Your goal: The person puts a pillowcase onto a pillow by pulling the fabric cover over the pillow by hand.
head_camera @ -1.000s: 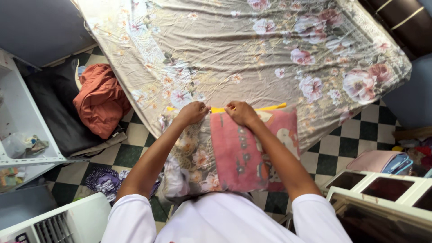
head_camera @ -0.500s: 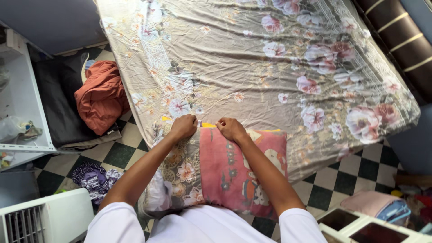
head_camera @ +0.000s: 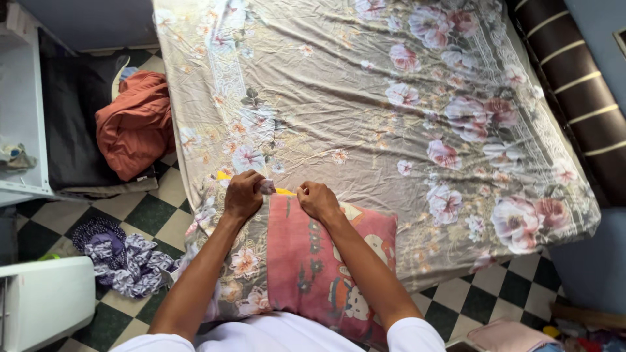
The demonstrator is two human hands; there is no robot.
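The pillow (head_camera: 326,261) lay at the lower middle of the frame, on the near edge of the bed, propped against the person's body. It looked soft and light, the sort of thing that sags and folds unless taken by a corner or by the cloth at its end. It was pink-red with cartoon prints and a yellow edge showing at its top. A floral pillowcase (head_camera: 251,261), thin and limp and matching the bedsheet (head_camera: 365,111), covered its left part. The left hand (head_camera: 242,194) was closed, pinching the case's cloth at the pillow's top edge. The right hand (head_camera: 318,200) was curled shut on that same edge, just beside it.
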